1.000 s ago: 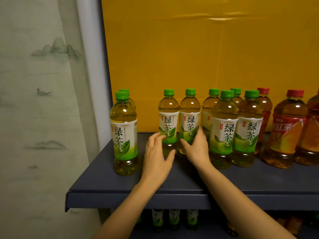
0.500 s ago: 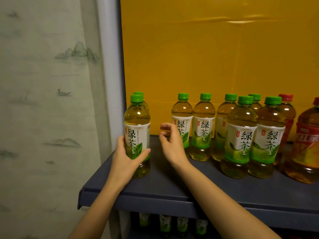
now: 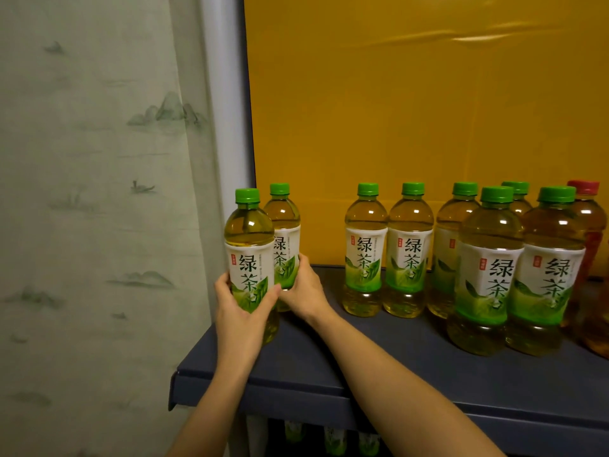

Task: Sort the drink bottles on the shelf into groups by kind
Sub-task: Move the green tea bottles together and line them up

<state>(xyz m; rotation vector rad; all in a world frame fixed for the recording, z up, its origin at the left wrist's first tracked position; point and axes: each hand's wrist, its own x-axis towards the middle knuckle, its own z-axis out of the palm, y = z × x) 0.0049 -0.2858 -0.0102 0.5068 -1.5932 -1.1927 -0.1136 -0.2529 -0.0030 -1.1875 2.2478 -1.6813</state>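
Note:
Two green-tea bottles with green caps stand at the left end of the dark blue shelf [image 3: 379, 367]. My left hand [image 3: 239, 319] grips the front green-tea bottle [image 3: 248, 255] around its label. My right hand [image 3: 304, 291] wraps around the lower part of the rear green-tea bottle [image 3: 284, 225] behind it. Further right stands a cluster of several green-tea bottles [image 3: 408, 252]. A red-capped tea bottle [image 3: 591, 225] shows at the far right, partly hidden behind them.
A yellow panel [image 3: 428, 110] backs the shelf. A pale curtain with a landscape print [image 3: 99, 192] hangs to the left, beside a white post [image 3: 224, 127]. More green-tea bottles [image 3: 333, 440] sit on a lower shelf, mostly hidden. A gap of bare shelf separates the left pair from the cluster.
My right hand moved left from the middle bottles and took hold of the rear left bottle. My left hand closed around the front left bottle. The view shifted left.

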